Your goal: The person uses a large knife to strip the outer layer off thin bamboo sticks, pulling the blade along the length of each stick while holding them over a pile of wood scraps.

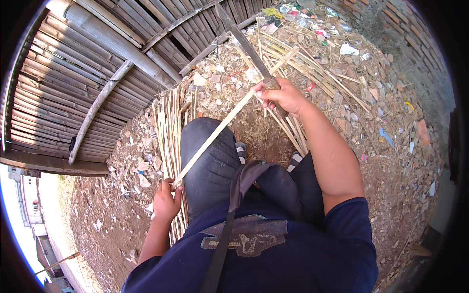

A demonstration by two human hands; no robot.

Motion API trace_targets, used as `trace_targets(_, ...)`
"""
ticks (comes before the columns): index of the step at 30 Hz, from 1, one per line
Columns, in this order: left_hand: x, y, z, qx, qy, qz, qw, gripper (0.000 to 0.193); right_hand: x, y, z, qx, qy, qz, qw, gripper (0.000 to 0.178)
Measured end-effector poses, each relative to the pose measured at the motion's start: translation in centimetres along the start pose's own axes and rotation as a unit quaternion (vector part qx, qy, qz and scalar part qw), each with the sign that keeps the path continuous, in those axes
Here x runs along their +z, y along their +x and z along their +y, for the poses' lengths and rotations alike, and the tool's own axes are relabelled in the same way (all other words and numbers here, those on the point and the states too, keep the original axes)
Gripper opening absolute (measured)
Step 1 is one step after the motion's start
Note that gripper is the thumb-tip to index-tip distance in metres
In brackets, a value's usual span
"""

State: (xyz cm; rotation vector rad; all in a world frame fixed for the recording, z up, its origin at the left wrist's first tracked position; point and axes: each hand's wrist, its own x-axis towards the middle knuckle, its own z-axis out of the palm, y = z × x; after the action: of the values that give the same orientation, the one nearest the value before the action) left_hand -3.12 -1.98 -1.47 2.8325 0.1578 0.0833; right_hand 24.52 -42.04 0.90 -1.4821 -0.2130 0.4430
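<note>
A long pale bamboo strip [215, 134] slants across my right-leaning view, over my dark-trousered left knee [207, 161]. Its near end is held between the fingers of my left hand [167, 201]. My right hand [287, 97] is closed round the wooden handle of a machete [244, 45], whose dark blade points away and to the left. The same hand's thumb and fingertips also touch the strip, which runs on past the blade. Beside my left leg lies a bundle of split bamboo strips [168, 132], partly hidden by the leg and left hand.
More bamboo strips [312, 73] lie on the rubble ahead, and some reach back near my feet. A bamboo-slat wall [73, 93] stands at the left, a brick wall [410, 34] at the far right. Stones and coloured litter [317, 24] cover the dirt.
</note>
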Motion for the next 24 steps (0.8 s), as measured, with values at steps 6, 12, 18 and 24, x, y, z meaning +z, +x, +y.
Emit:
trace_targets(6,0.4,0.1,-0.8,-0.035,-0.004,-0.039,0.999,0.026,-0.5,-0.1,-1.0,-0.031,-0.116,0.063,0.991,0.028)
trace_targets(12,-0.6,0.6,1.3,-0.045,-0.075,-0.060,0.994,0.031,-0.9,-1.6,-2.1,-0.100,-0.447,0.131,0.879,0.046)
trace_targets(18,-0.5,0.5,2.6,-0.023,-0.082,-0.088,0.992,0.035,4.4,-2.1,-2.7,-0.054,-0.551,-0.067,0.830,0.036)
trace_targets(24,0.6,0.5,3.6,-0.040,-0.085,-0.081,0.992,0.035,3.5,-0.7,-0.2,-0.017,-0.520,-0.095,0.849,0.031)
